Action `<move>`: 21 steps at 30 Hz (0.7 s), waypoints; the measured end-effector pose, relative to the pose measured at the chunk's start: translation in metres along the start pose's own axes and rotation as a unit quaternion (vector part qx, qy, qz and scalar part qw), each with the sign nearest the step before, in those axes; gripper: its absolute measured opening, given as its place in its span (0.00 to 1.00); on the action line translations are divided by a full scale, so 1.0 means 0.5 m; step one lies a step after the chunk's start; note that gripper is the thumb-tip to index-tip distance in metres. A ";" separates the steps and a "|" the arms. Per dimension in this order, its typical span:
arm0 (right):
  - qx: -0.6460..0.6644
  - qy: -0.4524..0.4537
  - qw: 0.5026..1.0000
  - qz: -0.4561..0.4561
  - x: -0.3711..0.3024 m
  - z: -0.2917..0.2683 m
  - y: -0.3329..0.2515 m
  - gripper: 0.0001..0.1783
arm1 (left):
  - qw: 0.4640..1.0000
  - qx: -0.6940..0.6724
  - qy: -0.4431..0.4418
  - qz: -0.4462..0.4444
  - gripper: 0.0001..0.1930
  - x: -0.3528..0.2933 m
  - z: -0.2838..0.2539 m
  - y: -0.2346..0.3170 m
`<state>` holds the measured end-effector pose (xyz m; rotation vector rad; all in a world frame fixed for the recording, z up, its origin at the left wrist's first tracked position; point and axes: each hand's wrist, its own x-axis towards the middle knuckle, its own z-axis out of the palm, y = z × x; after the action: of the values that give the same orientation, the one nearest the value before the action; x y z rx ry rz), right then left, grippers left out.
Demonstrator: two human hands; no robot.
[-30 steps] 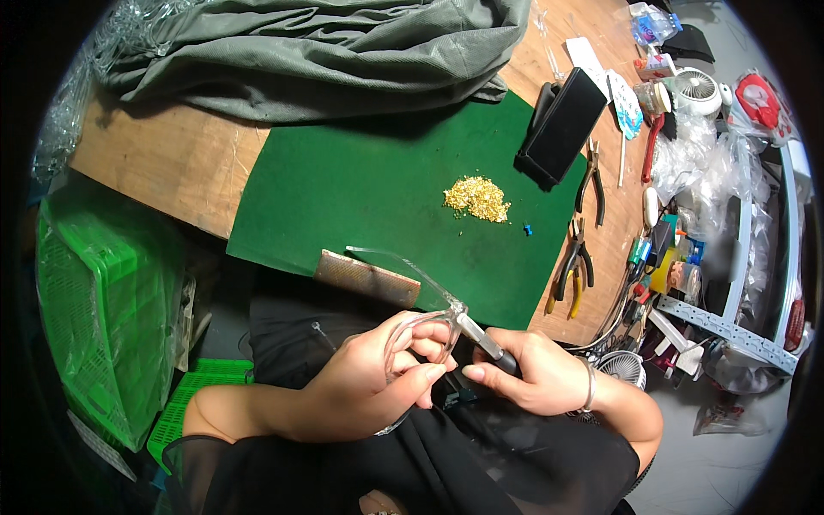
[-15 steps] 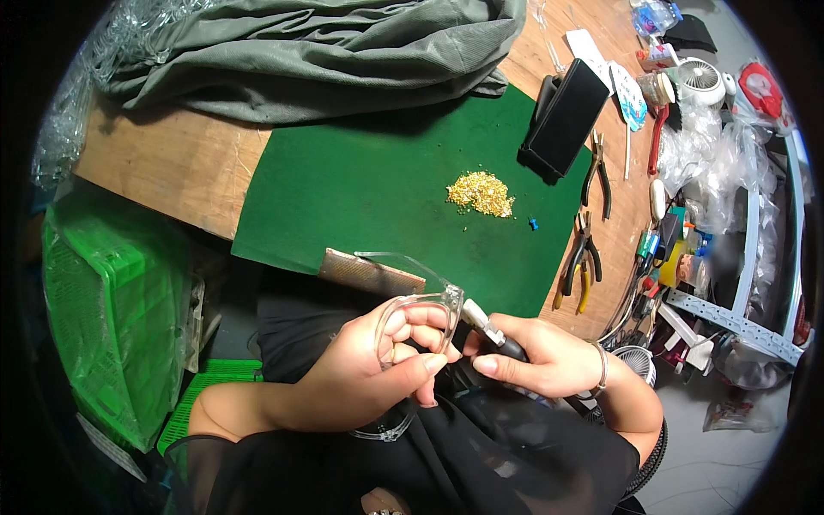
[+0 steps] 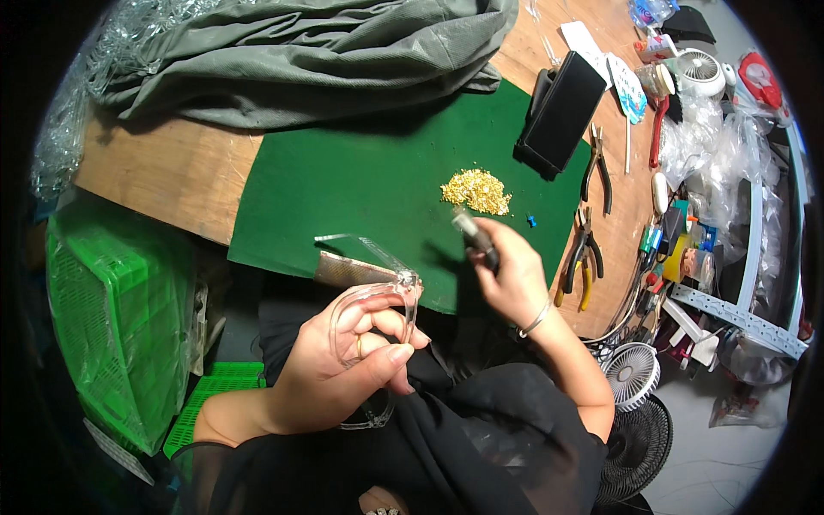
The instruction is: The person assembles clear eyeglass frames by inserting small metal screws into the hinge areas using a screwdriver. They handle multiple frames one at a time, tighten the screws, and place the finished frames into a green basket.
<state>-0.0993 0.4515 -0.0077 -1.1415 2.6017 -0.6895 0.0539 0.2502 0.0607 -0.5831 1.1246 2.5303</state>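
My left hand [image 3: 348,360] is closed round a clear plastic eyeglasses frame [image 3: 406,296], pinching its rim between thumb and fingers. One temple of the frame sticks out over the mat's near edge. In my right hand [image 3: 518,279] is a short hand tool [image 3: 475,238] with a dark grip and a pale, blunt tip; motion blur hides its exact kind. Its tip hovers by the near side of a heap of tiny gold-coloured metal pieces [image 3: 478,190]. Beneath the frame, a narrow tan block [image 3: 343,269] juts from the edge of the green mat [image 3: 343,184].
Two pairs of pliers [image 3: 584,249] [image 3: 596,176], a black phone-like slab [image 3: 562,116] and a blue pin [image 3: 531,221] lie to the right. Grey cloth [image 3: 300,64] covers the back. A green crate [image 3: 116,318] stands left, fans [image 3: 633,376] right.
My right hand has moved up and away from the eyeglasses frame, carrying the tool toward the gold pieces. My left hand has shifted slightly left with the frame.
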 end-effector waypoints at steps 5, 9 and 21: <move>0.023 -0.027 0.996 0.079 0.029 -0.005 0.017 0.08 | 0.999 -0.014 -0.045 0.009 0.22 0.013 0.008 -0.010; -0.009 -0.034 0.997 0.071 0.026 0.016 0.014 0.09 | 0.998 0.025 -0.044 0.041 0.22 0.012 -0.009 -0.012; -0.029 -0.021 0.997 0.073 0.029 0.035 0.010 0.09 | 0.997 0.002 -0.067 0.024 0.23 0.018 -0.009 -0.015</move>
<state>-0.1056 0.4381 -0.0253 -0.9577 2.6522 -0.5565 0.0502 0.2527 0.0490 -0.3843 1.1085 2.5639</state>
